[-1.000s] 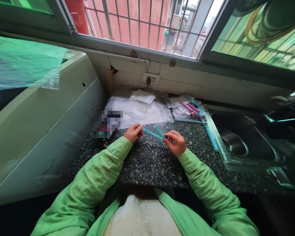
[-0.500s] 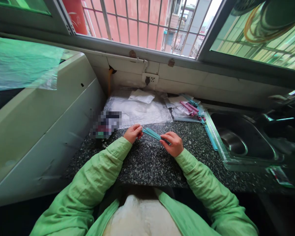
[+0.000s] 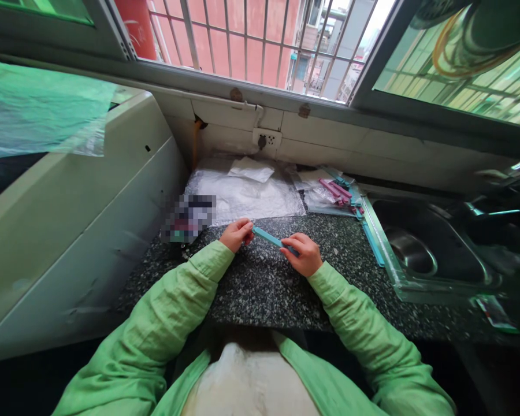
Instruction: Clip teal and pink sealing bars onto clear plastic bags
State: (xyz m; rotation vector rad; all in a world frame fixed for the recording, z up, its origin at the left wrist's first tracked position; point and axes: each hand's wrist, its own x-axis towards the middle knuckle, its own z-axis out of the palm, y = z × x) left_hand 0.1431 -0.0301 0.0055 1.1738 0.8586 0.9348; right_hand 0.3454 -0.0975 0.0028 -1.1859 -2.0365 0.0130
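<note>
Held between both hands above the counter is a slim light-blue bag clip point(image 3: 267, 237), its two arms lying together as one bar. My left hand point(image 3: 235, 234) pinches its left end. On its right end, the thumb and fingers of my right hand point(image 3: 304, 255) are closed, covering that tip. More clips lie at the back right: a pink bunch point(image 3: 337, 192) on clear plastic packaging, with blue ones around it. Another long blue strip point(image 3: 374, 245) rests against the sink's edge.
A sink point(image 3: 394, 280) with a metal bowl point(image 3: 409, 252) is on the right. Flat plastic packaging point(image 3: 255, 202) covers the back of the speckled counter point(image 3: 264, 289). A pale appliance point(image 3: 125, 190) walls off the left. A small packet point(image 3: 496, 312) lies at the front right.
The clip's two arms, slightly apart before, have come together into a single bar. Both hands stay in nearly the same place.
</note>
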